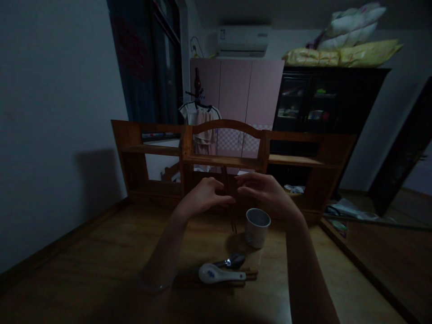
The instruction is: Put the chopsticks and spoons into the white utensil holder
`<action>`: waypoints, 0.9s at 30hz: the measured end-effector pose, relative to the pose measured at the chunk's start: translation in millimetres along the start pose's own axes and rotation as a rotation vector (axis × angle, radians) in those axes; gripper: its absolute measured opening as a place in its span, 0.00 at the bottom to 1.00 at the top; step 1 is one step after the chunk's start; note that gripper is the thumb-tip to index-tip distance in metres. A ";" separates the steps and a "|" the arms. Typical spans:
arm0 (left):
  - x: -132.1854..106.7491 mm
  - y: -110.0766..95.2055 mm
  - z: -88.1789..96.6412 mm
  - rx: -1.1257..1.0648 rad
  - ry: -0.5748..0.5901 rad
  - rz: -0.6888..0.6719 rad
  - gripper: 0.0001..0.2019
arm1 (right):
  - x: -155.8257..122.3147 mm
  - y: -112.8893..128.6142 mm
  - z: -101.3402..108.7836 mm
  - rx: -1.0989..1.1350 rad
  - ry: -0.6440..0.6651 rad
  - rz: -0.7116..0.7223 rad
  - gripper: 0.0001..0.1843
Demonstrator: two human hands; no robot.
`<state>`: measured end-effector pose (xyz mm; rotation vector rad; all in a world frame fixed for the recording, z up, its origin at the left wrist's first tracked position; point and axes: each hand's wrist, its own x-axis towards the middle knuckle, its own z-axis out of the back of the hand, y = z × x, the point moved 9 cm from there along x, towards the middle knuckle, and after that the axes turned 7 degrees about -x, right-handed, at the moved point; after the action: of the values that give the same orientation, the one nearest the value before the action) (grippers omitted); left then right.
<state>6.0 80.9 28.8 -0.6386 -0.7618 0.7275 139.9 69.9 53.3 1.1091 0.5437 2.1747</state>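
A pair of dark chopsticks (233,224) stands nearly upright in my left hand (208,194), with its thumb crossing in front of them. Just right of the chopsticks, my right hand (261,185) hovers with curved fingers apart from the thumb, and I see nothing in it. Below my right hand a grey metal cup (256,231) stands upright on the wooden surface (111,243). Nearer to me lie a white ceramic spoon (216,274) with a blue mark, a shiny metal spoon (235,260) and several more chopsticks (251,272), partly under the white spoon.
A wooden shelf unit (226,160) runs along the far edge of the surface. A white wall (57,135) closes the left side, and a raised wooden edge (357,265) bounds the right. Behind are a pink wardrobe (234,90) and a dark cabinet (344,99).
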 end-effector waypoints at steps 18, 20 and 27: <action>-0.9 -34.8 -29.0 -0.125 -0.044 -0.108 0.13 | -14.0 51.8 12.0 -0.180 -0.109 0.093 0.06; 1.4 -37.0 -31.2 -0.146 -0.103 -0.098 0.12 | -15.2 51.5 13.8 -0.143 -0.116 0.079 0.08; 4.4 -44.2 -28.4 -0.196 -0.282 -0.154 0.11 | -34.2 31.9 67.0 -0.253 -0.402 -0.028 0.10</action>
<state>45.7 51.3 46.7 -0.6527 -1.1406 0.6125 199.5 28.3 90.9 1.3362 0.1016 1.8620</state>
